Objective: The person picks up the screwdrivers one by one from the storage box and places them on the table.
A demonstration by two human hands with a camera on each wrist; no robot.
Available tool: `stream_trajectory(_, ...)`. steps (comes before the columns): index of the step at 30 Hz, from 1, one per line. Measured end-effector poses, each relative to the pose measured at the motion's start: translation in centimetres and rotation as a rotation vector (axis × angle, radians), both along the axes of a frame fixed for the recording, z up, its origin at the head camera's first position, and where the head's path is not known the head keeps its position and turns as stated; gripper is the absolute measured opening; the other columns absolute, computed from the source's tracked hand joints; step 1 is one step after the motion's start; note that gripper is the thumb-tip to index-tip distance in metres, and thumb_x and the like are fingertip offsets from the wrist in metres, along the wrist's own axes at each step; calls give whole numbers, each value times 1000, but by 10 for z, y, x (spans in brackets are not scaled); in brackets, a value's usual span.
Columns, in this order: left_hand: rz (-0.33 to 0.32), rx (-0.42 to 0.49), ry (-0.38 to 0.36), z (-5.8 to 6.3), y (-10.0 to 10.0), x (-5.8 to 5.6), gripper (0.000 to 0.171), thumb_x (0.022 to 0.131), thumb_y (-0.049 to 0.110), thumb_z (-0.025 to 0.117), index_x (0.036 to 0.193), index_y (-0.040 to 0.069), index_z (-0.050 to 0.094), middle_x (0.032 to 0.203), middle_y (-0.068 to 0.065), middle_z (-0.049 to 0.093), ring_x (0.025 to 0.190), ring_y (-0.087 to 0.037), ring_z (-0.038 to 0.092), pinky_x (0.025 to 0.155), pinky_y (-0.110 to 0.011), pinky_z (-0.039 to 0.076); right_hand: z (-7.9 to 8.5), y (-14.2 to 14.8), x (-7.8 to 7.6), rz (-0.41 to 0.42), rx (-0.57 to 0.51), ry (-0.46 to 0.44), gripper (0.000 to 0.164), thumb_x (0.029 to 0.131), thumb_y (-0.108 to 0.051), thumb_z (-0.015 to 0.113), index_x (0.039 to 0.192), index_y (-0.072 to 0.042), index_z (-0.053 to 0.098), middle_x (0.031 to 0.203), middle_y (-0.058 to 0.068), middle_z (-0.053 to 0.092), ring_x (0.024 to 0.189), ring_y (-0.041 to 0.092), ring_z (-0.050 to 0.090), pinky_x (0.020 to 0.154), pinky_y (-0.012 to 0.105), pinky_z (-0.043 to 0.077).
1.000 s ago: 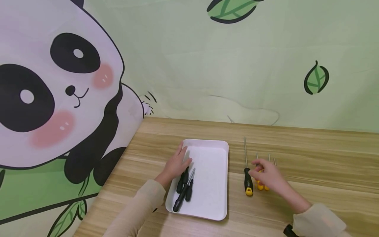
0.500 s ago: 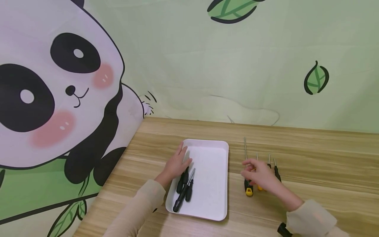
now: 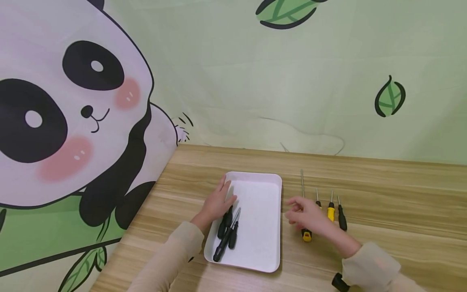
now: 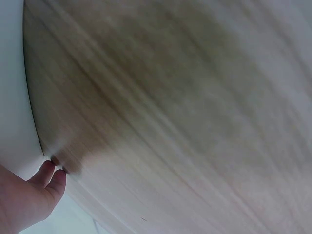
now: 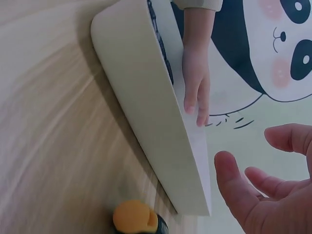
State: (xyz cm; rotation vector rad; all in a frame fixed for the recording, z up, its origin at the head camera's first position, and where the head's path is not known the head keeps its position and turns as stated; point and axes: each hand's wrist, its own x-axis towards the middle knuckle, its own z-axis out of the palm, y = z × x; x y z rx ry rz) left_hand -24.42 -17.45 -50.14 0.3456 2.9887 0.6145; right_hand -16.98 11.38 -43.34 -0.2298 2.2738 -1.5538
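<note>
My left hand (image 3: 216,205) rests at the left rim of a white tray (image 3: 260,227), its fingers along the edge and its thumb reaching inside. In the tray lie several black-handled screwdrivers (image 3: 223,245), bunched at the left. My right hand (image 3: 308,215) hovers just right of the tray, fingers loosely bent with nothing between them, as the right wrist view also shows. Beneath it, a long screwdriver (image 3: 307,236) with a black-and-yellow handle is partly hidden. Further right lie a mostly covered screwdriver (image 3: 318,197), a yellow-handled screwdriver (image 3: 330,211) and a small black-handled screwdriver (image 3: 341,219).
The wood-grain table (image 3: 401,211) extends to the right and in front of the tray. Behind it hangs a pale green backdrop (image 3: 226,81) printed with a panda and leaves. A black object (image 3: 340,282) sits by the right sleeve.
My right hand has moved left, from over the yellow-handled screwdrivers to beside the tray, uncovering the rightmost screwdrivers. The left hand and the tray have stayed in place.
</note>
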Motion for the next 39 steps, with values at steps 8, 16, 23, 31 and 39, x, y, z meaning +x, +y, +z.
stream_trajectory(8, 4, 8, -8, 1, 1, 1, 62, 91, 41, 45, 141, 10, 26, 152, -5, 7, 125, -30, 41, 95, -45, 40, -3, -13, -1, 32, -86, -75, 44, 84, -15, 59, 119, 9, 45, 83, 9, 55, 71, 19, 61, 61, 34, 54)
stream_trajectory(16, 1, 15, -2, 1, 0, 1, 62, 91, 41, 44, 141, 10, 26, 152, -6, 7, 125, -31, 41, 92, -46, 42, -9, -23, -3, 95, -107, -63, 45, 85, -17, 58, 119, 8, 44, 86, 15, 56, 70, 21, 60, 63, 34, 54)
stream_trajectory(23, 1, 13, -8, 0, 0, 1, 62, 91, 41, 44, 142, 10, 25, 152, -5, 6, 125, -30, 40, 92, -46, 41, -14, -37, -5, 111, -117, -80, 44, 85, -18, 58, 119, 6, 44, 88, 15, 57, 73, 21, 59, 65, 32, 54)
stream_trajectory(31, 4, 10, -11, 0, 0, 1, 62, 91, 41, 43, 142, 10, 25, 152, -5, 5, 126, -30, 40, 93, -46, 41, -17, -51, -6, 125, -134, -94, 42, 84, -15, 58, 117, 7, 45, 81, 7, 55, 70, 20, 58, 61, 31, 54)
stream_trajectory(39, 20, 19, -19, 1, 1, 1, 62, 90, 41, 45, 142, 12, 25, 153, -3, 5, 126, -30, 40, 95, -47, 40, -22, -62, -7, 122, -106, -99, 39, 84, -14, 58, 117, 5, 47, 80, 7, 56, 70, 18, 59, 59, 32, 53)
